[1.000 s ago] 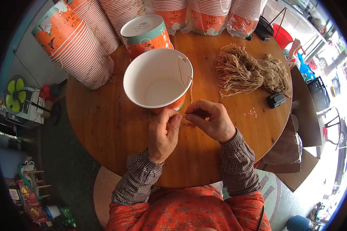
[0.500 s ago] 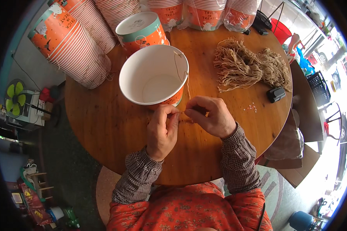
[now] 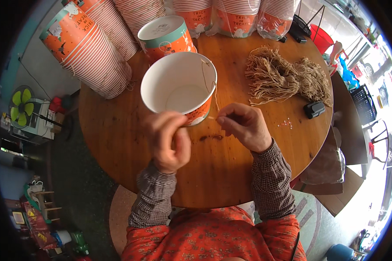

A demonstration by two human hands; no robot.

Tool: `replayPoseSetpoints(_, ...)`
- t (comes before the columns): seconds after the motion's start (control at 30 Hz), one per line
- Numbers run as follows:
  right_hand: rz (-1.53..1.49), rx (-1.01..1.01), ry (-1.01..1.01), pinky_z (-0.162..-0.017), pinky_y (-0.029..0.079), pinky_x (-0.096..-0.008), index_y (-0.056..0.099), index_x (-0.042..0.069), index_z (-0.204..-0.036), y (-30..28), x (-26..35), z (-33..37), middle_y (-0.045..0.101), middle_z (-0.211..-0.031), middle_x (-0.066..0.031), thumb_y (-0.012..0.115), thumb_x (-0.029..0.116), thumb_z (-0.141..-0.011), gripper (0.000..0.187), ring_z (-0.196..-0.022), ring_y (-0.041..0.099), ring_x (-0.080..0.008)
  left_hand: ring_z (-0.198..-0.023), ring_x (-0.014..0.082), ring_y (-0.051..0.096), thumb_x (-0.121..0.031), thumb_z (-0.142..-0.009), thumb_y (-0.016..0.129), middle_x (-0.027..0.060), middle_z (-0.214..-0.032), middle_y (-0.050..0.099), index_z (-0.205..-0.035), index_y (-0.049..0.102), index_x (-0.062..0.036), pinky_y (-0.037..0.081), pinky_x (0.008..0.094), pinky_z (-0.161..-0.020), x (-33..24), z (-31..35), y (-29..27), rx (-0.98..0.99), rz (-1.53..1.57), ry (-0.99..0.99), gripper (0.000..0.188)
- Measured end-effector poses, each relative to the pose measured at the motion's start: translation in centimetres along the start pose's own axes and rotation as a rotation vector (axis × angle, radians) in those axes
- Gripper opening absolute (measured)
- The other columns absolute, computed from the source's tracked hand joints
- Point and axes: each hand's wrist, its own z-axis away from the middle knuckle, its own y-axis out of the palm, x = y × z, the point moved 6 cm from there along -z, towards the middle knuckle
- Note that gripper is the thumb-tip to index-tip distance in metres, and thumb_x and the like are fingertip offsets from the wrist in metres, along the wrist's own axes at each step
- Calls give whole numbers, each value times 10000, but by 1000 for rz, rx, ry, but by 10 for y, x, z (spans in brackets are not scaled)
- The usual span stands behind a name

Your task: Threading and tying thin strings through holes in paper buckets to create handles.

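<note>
A white-lined orange paper bucket (image 3: 161, 80) stands on the wooden table, its mouth tilted toward me. A thin twine cord (image 3: 216, 93) passes through its right wall and hangs over the rim toward my right hand. My right hand (image 3: 248, 128) pinches the cord's end between thumb and fingertips, just right of the bucket. My left hand (image 3: 170, 141) is in front of the bucket's near side, smeared by motion, so its grip cannot be made out. Behind stands an upside-down orange and green bucket (image 3: 167, 37).
Nested bucket stacks (image 3: 91, 52) lean at the far left, and bagged stacks (image 3: 237, 17) line the back. A bundle of twine cords (image 3: 272, 76) lies at the right, near a small black device (image 3: 312, 109) and scattered tiny bits (image 3: 285, 124). Cardboard boxes (image 3: 348, 117) stand beyond the table's right edge.
My left hand has parted from the right and moved left, blurring. My right hand has shifted slightly right, still pinching the cord. The whole view has moved a little.
</note>
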Motion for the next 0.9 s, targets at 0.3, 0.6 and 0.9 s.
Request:
replayPoseSetpoints(0.3,-149,-168,-131,-602,489,-210,630,-2,-914,-4,-8,-6,623,-911,-36,636,64,-898,68,-723,580,-60,-943,255,605,-84,-848,639,51,-959,656,-988,626,-61,324,434,-1023,39,-4,-17,154,-292,-23,143)
replayPoseSetpoints(0.6,-129,-252,-373,-756,519,-259,617,-8,-912,10,-2,-3,573,-1189,-129,595,31,-915,45,-905,622,-131,-734,226,589,-84,-866,666,89,-822,647,-902,646,-8,467,323,-683,25,5,-21,-23,12,-253,87)
replayPoseSetpoints(0.9,-910,-437,-396,-717,527,-305,557,45,-1000,-72,-14,-3,645,-944,-105,492,144,-986,120,-868,637,-174,-846,112,534,-104,-972,529,58,-962,584,-1019,593,48,432,238,-775,48,18,-26,-139,370,-429,171)
